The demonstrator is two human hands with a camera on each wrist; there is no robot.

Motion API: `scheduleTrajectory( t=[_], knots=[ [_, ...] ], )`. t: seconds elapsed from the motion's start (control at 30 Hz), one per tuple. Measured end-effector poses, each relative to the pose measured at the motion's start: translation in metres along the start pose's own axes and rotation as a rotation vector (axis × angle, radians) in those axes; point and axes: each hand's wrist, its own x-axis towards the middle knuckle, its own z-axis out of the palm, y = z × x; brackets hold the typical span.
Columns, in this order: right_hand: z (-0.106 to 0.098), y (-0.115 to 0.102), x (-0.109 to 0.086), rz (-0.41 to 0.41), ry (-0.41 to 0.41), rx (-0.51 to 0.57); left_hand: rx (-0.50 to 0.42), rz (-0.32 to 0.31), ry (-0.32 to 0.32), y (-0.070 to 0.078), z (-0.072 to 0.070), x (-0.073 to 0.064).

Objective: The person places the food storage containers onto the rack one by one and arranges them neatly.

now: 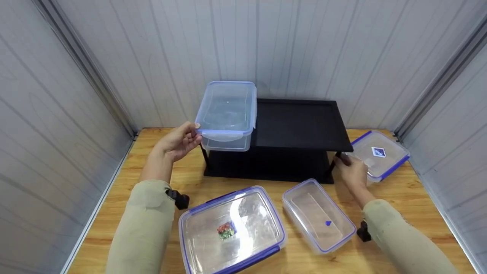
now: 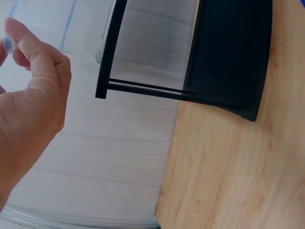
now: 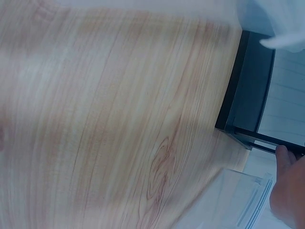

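Observation:
A clear plastic food container [image 1: 228, 108] with a pale blue-rimmed lid is at the left end of the two-tier black shelf [image 1: 300, 123], over its top board. My left hand [image 1: 179, 141] pinches the container's front left corner, thumb on the lid's rim. In the left wrist view, the left hand [image 2: 35, 81] is beside the shelf's end posts [image 2: 143, 90]. My right hand [image 1: 353, 171] is at the shelf's right end, its fingers around the front post. The right wrist view shows the fingers [image 3: 284, 157] against that black post; the fingertips are partly hidden.
A large blue-rimmed container [image 1: 201, 243] with a fruit sticker lies in front on the wooden table [image 1: 125, 228]. Beside it is a narrower container [image 1: 312, 205]. Another container [image 1: 392, 163] sits right of the shelf, close to the right hand. Grey panel walls [image 1: 171, 57] enclose the table.

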Motion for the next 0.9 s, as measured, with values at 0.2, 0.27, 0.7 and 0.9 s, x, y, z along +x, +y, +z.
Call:
scheduleTrajectory(
  t=[0.2, 0.27, 0.7, 0.9],
  knots=[
    [0.0007, -0.0008, -0.0004, 0.007, -0.013, 0.004, -0.007, -0.028, 0.031, 0.0040, 0.0004, 0.0019],
    [0.0010, -0.0006, -0.0007, 0.009, -0.013, 0.002, -0.016, -0.034, 0.043, 0.0050, -0.0001, 0.0023],
    [-0.0011, -0.0022, -0.0015, 0.025, -0.012, -0.021, -0.020, -0.063, 0.094, 0.0091, -0.0043, 0.0032],
    [-0.0014, 0.0005, 0.0003, 0.019, -0.006, -0.021, -0.023, -0.064, 0.104, 0.0093, -0.0028, 0.0037]
  ],
)
